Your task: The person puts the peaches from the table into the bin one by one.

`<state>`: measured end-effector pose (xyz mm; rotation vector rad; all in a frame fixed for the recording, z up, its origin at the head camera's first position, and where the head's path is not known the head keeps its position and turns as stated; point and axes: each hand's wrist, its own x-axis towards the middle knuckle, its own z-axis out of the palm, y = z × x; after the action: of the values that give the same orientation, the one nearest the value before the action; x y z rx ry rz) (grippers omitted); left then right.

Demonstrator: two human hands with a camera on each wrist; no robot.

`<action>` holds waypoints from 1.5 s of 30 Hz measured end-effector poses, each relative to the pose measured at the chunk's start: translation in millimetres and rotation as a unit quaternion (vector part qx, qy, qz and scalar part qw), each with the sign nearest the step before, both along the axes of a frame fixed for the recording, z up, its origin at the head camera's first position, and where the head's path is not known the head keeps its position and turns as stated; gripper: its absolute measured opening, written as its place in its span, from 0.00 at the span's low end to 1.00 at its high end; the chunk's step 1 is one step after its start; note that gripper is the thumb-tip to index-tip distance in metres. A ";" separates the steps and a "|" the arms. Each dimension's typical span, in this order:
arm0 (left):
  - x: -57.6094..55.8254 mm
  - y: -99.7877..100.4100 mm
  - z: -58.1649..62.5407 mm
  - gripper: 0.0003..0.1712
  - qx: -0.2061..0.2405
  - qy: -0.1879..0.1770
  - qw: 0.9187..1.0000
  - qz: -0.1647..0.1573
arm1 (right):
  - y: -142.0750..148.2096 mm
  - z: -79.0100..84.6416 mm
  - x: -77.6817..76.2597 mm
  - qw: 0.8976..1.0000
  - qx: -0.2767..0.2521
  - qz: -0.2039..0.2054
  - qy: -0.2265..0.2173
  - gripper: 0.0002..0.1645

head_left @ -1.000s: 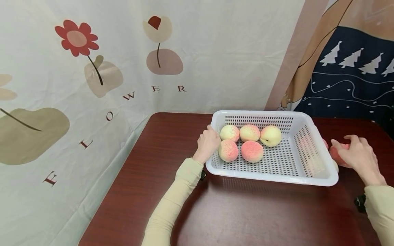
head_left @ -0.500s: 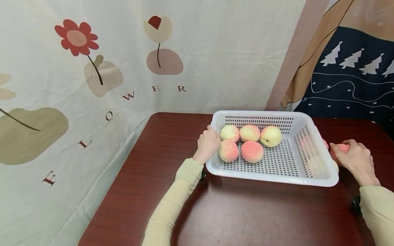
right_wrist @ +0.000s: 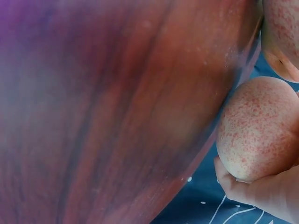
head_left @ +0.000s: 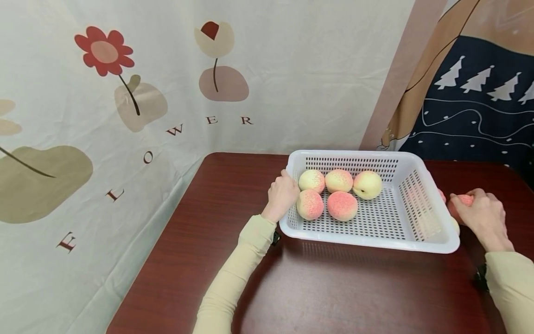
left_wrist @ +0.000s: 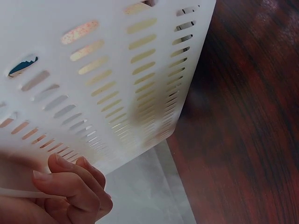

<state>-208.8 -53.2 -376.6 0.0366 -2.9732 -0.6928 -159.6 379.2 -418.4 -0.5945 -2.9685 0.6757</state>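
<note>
A white slotted plastic basket [head_left: 367, 242] sits tilted on the table with several pink-and-yellow peaches [head_left: 342, 206] grouped in its left half. My left hand [head_left: 282, 197] grips the basket's left rim; in the left wrist view its curled fingers [left_wrist: 77, 186] show at the rim beside the slotted side. To the right of the basket, my right hand [head_left: 486, 215] holds a red-pink peach [head_left: 465, 200], its fingers curled round the far side. The right wrist view shows this speckled peach [right_wrist: 257, 128] with a finger beneath it, near another peach [right_wrist: 284, 28].
Partly hidden behind the basket's right wall, a yellowish peach [head_left: 456, 226] and a pink one [head_left: 441, 195] show on the table. The dark red wooden table [head_left: 354, 287] reaches back to a printed cloth [head_left: 308, 93] hanging behind it.
My right hand has moved slightly left and closed its fingers round the peach beside the basket. The left hand and the basket have stayed in place.
</note>
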 end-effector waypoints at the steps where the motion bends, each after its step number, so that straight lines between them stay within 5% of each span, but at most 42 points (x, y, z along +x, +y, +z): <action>1: -0.1 -0.2 -0.2 0.15 0.000 0.000 1.000 0.000 | -0.3 0.8 0.4 1.000 0.000 -0.002 0.002 0.44; 14: 0.7 -0.7 -0.1 0.15 -0.005 -0.001 1.000 0.001 | -7.4 21.0 0.3 0.999 0.013 -0.011 0.048 0.42; 28: 1.0 -0.9 -0.1 0.16 -0.003 -0.008 1.000 0.004 | -34.2 60.6 -1.0 0.995 0.023 0.010 0.099 0.39; 45: 0.4 0.0 2.0 0.15 0.002 -0.012 1.000 0.005 | -90.3 84.3 6.7 0.977 0.018 0.149 0.151 0.29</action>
<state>-208.4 -53.1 -374.6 0.0594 -2.9920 -0.7033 -152.9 288.9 -334.0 -0.0320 -2.7939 0.6584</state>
